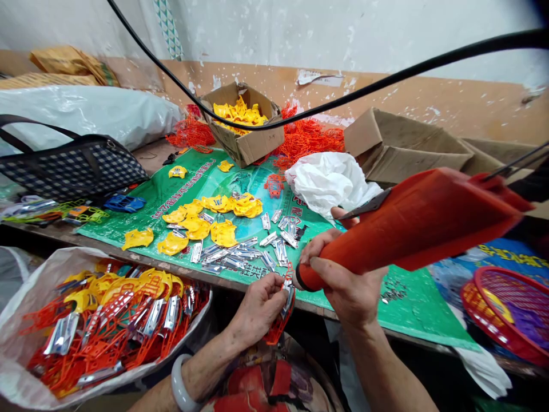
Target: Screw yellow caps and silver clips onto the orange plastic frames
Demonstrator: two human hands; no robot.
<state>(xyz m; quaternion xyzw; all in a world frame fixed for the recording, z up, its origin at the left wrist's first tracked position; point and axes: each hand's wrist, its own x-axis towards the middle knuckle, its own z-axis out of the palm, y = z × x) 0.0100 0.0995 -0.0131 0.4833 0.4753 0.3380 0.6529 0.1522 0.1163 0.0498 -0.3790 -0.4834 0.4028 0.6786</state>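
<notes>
My left hand (257,312) pinches a small orange plastic frame (278,331) with a silver piece (289,298) on it, just off the table's front edge. My right hand (349,289) is wrapped around a powered screwdriver (398,220) covered in red-orange sheeting. Its tip points down and left at the upper end of the frame; whether the two touch I cannot tell. Beyond my hands, silver pieces (234,257) lie scattered on the green sheet (300,312). Behind them are several yellow plastic shells (246,205). Small screws (392,290) form a pile to the right.
A white bag (12,343) at lower left holds orange frames with silver and yellow parts. Cardboard boxes (257,146) and orange frames (317,134) stand behind, near a white plastic bag (330,180). A red basket (476,320) sits right. A black cable (386,83) crosses overhead.
</notes>
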